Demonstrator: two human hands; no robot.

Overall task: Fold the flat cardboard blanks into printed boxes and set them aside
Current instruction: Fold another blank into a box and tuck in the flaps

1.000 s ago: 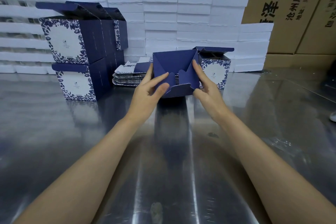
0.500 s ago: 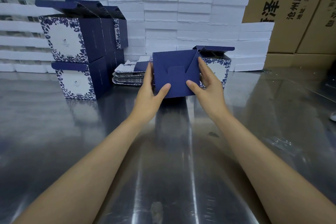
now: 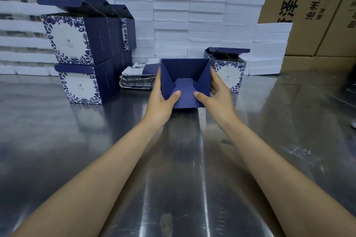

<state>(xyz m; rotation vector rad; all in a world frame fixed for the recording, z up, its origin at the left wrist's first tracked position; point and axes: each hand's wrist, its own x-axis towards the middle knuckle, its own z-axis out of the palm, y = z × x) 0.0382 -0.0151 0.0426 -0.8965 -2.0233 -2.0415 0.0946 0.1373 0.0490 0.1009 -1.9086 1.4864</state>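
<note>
A dark blue box (image 3: 185, 71) stands on its side at mid-table, its bottom flaps facing me. My left hand (image 3: 160, 100) grips its left side, thumb pressed on the lowest flap (image 3: 185, 98). My right hand (image 3: 216, 95) grips the right side, thumb on the same flap. That flap is folded over the two angled side flaps. Behind the box lies a pile of flat printed blanks (image 3: 137, 79). Folded boxes with blue floral print stand stacked at the left (image 3: 77, 59), and one (image 3: 230, 71) stands just right of my hands.
The table is shiny steel (image 3: 173, 169). White foam slabs (image 3: 192, 15) are stacked along the back and left. Large brown cartons (image 3: 312, 9) stand behind at the right. A table edge runs diagonally at far right.
The box has been turned and its bottom flaps folded shut. Both thumbs have shifted onto the lowest flap, and the box sits a little lower toward the table.
</note>
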